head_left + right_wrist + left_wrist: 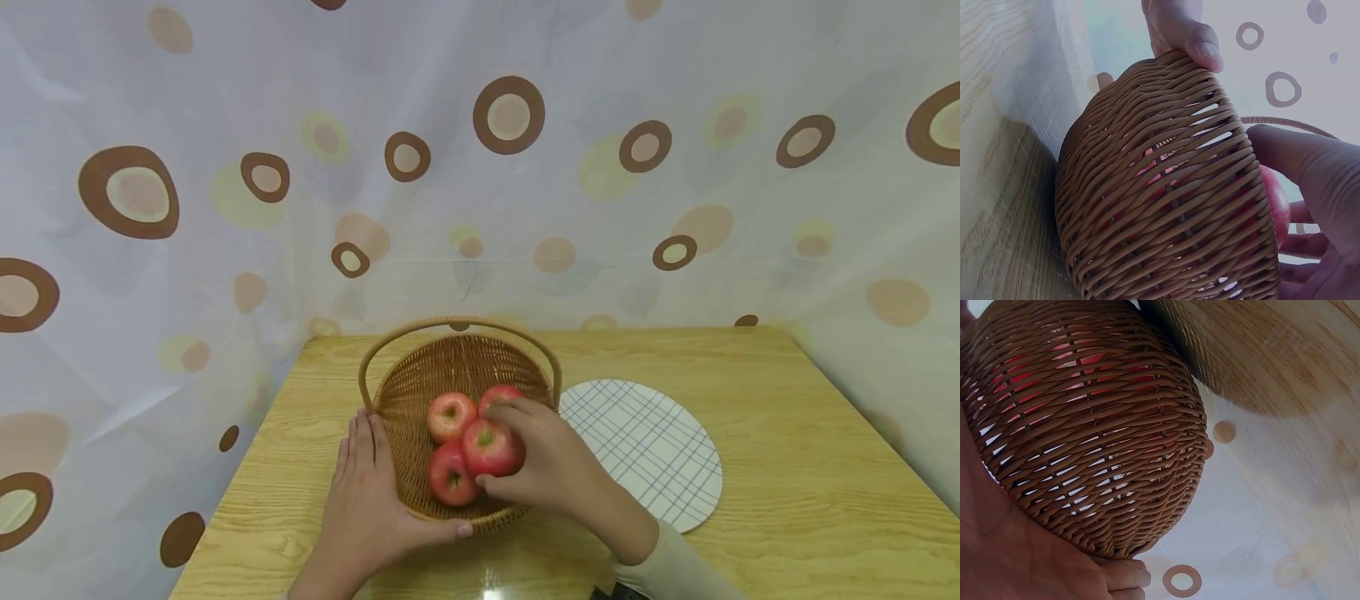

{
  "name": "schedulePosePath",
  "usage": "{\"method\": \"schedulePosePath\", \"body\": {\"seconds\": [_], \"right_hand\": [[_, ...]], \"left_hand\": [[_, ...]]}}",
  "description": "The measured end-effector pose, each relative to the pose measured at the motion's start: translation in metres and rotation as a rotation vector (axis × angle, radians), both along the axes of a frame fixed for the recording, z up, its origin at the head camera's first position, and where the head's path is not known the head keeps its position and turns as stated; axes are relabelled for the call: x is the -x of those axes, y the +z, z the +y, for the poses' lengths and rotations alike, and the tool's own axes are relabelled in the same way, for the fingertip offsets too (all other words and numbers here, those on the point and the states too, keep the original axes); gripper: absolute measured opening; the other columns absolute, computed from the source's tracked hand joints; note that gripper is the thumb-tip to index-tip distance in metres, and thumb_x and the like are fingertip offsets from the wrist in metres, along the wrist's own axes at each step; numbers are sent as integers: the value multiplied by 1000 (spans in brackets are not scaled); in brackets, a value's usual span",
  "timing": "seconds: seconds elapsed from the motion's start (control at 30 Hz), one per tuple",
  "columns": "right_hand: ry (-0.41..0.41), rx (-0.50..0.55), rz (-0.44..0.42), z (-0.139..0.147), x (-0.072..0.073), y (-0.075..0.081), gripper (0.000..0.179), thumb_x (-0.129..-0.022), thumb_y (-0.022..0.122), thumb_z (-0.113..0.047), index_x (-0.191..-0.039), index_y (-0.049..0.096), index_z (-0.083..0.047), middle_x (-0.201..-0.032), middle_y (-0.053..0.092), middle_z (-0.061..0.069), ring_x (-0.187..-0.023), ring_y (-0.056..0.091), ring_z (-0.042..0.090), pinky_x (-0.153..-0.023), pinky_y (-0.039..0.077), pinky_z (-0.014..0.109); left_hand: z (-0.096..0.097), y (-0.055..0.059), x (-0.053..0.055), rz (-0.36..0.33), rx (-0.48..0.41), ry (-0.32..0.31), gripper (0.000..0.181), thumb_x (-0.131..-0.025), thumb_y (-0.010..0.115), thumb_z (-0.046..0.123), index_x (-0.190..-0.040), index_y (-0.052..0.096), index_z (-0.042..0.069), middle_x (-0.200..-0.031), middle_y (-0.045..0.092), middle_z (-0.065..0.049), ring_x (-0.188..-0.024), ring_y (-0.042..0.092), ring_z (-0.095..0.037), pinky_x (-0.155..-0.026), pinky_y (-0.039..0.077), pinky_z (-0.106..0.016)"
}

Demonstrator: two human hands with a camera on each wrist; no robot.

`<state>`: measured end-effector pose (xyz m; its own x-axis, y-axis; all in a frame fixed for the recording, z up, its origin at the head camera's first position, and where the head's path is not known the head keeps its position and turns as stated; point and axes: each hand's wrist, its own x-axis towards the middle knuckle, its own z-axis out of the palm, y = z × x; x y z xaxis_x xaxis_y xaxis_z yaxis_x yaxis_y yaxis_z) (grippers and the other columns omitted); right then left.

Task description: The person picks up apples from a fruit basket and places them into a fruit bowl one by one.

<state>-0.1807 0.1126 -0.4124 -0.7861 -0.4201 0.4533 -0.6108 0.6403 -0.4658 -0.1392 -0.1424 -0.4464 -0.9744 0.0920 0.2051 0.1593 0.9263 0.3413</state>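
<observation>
A brown wicker basket [405,446] with an arched handle stands on the table, holding several red apples. My right hand [561,465] reaches in from the right and grips the topmost apple [489,450], thumb at its near side and fingers over its far side. Around it lie another apple [451,417] behind left, one [452,483] in front left and one [498,395] partly hidden by my fingers. My left hand [367,508] rests against the basket's left rim, fingers straight, thumb stretched along the front rim. Through the weave, red shows in the left wrist view.
Right of the basket lies a round white mat [652,458] with a blue grid, partly hidden by my right arm. The wooden table [795,433] extends further right. A patterned curtain [450,200] hangs behind and at both sides.
</observation>
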Motion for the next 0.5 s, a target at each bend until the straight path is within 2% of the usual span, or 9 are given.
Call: {"method": "schedulePosePath", "body": {"seconds": [0.23, 0.37, 0.5], "right_hand": [[65, 183, 32, 9, 2, 1, 66, -70, 100, -29, -128, 73, -15, -132, 70, -3, -118, 70, 15, -91, 64, 35], [58, 226, 60, 17, 1, 3, 65, -72, 99, -28, -130, 73, -16, -134, 70, -4, -120, 69, 15, -92, 64, 35], [50, 262, 106, 26, -1, 5, 67, -72, 100, -25, -132, 72, -12, -136, 70, 0, -123, 70, 20, -97, 63, 33]], "left_hand": [[0, 1, 2, 6, 11, 2, 176, -49, 60, 110, -166, 7, -11, -174, 1, -35, -165, 3, -46, -133, 16, -62], [0, 1, 3, 2, 14, 3, 176, -48, 59, 110, -165, 10, -12, -173, 3, -36, -164, 4, -48, -132, 16, -63], [0, 2, 3, 1, 10, 6, 177, -48, 58, 111, -165, 9, -12, -173, 5, -36, -165, 5, -47, -133, 16, -63]]}}
